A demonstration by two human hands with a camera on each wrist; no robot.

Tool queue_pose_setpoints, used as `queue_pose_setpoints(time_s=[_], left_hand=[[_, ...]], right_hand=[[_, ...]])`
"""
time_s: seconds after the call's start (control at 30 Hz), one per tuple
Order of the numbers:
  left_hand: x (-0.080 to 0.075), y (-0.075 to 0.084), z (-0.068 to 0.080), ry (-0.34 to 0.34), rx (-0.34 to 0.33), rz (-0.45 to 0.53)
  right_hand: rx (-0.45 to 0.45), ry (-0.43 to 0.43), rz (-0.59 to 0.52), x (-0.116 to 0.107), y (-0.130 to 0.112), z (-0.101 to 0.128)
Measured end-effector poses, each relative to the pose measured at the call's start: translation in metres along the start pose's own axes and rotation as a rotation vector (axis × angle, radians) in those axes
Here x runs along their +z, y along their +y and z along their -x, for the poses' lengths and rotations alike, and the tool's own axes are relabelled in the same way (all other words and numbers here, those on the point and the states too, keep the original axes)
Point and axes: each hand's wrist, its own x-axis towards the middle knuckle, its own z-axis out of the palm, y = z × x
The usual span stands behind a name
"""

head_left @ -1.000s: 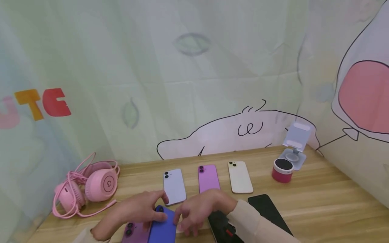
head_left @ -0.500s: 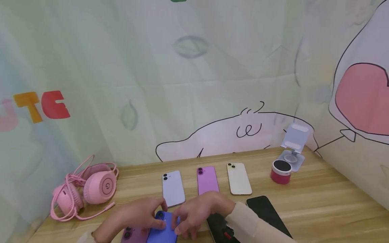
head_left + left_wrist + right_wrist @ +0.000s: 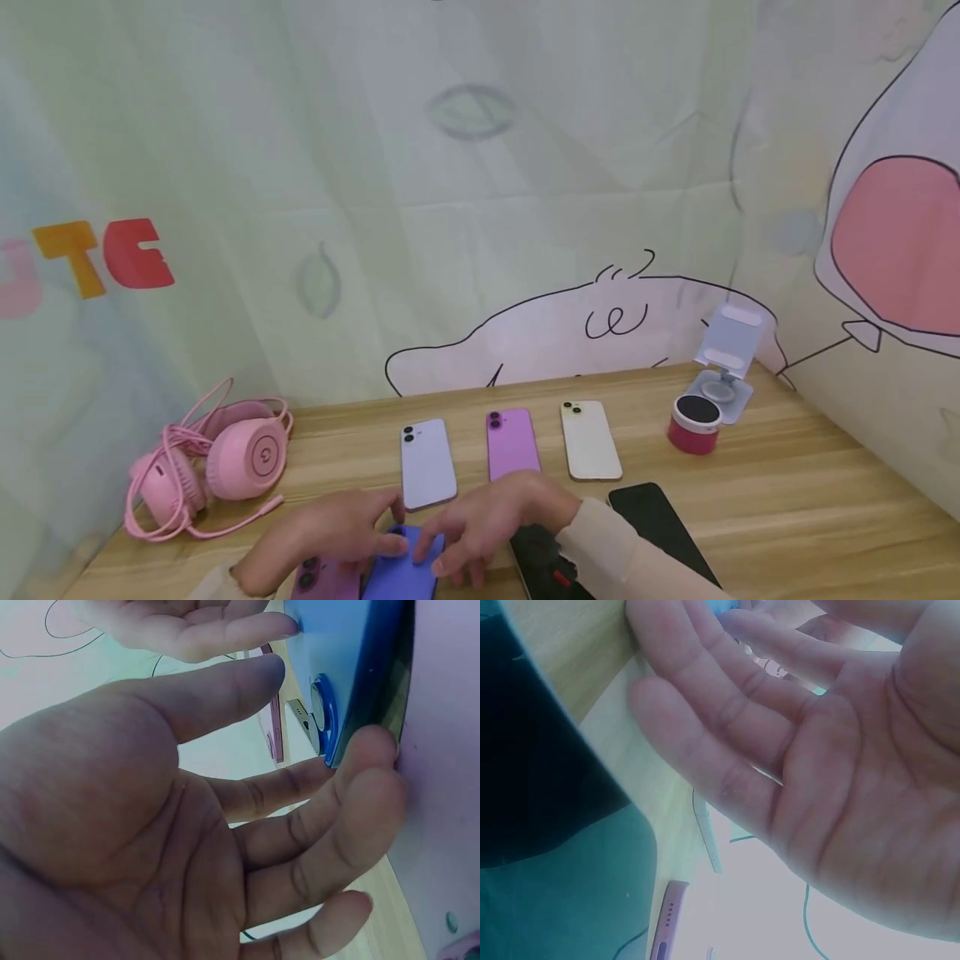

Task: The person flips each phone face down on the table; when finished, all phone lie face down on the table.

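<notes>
Two hands meet over a blue phone (image 3: 401, 571) lying camera-side up at the bottom centre of the head view, on a wooden counter (image 3: 787, 500). The left hand (image 3: 330, 533) rests its nearly straight fingers on the phone's top end; the left wrist view shows those fingertips (image 3: 375, 757) pressed against the phone's (image 3: 352, 667) edge beside the camera ring, a detail hidden from above. The right hand (image 3: 487, 521) spreads relaxed fingers at the phone's right edge; its wrist view shows an open palm (image 3: 840, 765) holding nothing and a black phone's (image 3: 525, 750) dark slab at the left.

A dark purple phone (image 3: 318, 577) lies just left of the blue one. Above them sit lilac (image 3: 426, 462), magenta (image 3: 512, 442) and cream phones (image 3: 589, 439) in a row, pink headphones (image 3: 225, 462) at left, a red speaker (image 3: 693, 423) and a grey stand (image 3: 726, 362) at right.

Compared with half a second ago, both hands sit slightly lower over the blue phone, covering its camera.
</notes>
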Motion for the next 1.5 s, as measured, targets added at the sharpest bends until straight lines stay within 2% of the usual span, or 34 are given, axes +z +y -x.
queue_pose_setpoints(time_s=[0.13, 0.3, 0.43, 0.6, 0.7, 0.77, 0.93, 1.3, 1.5], left_hand=[[-0.001, 0.001, 0.0, -0.024, -0.02, 0.019], [0.002, -0.001, -0.004, -0.016, -0.03, 0.001], [0.006, -0.01, -0.009, -0.013, -0.02, -0.01], [0.011, -0.02, -0.017, -0.052, -0.058, -0.053], [0.01, -0.014, -0.015, -0.053, -0.089, -0.045], [0.01, -0.008, -0.012, -0.03, -0.091, -0.029], [0.007, 0.002, -0.006, -0.03, -0.104, -0.023], [0.006, 0.004, -0.004, -0.025, -0.089, -0.03], [0.006, 0.006, -0.003, -0.027, -0.067, -0.019]], right_hand=[[-0.007, 0.007, 0.008, 0.0, 0.002, 0.0], [-0.006, -0.004, 0.002, -0.001, 0.003, 0.001], [0.013, -0.014, 0.015, -0.001, 0.003, 0.002], [0.02, -0.018, 0.029, -0.001, 0.002, 0.002], [0.019, -0.018, 0.019, 0.0, 0.002, 0.002], [0.018, -0.019, 0.009, 0.0, 0.002, 0.001], [0.021, -0.015, -0.002, 0.0, 0.002, 0.002], [0.023, -0.001, -0.004, 0.001, 0.003, 0.002], [0.008, 0.034, 0.005, 0.003, 0.005, -0.001]])
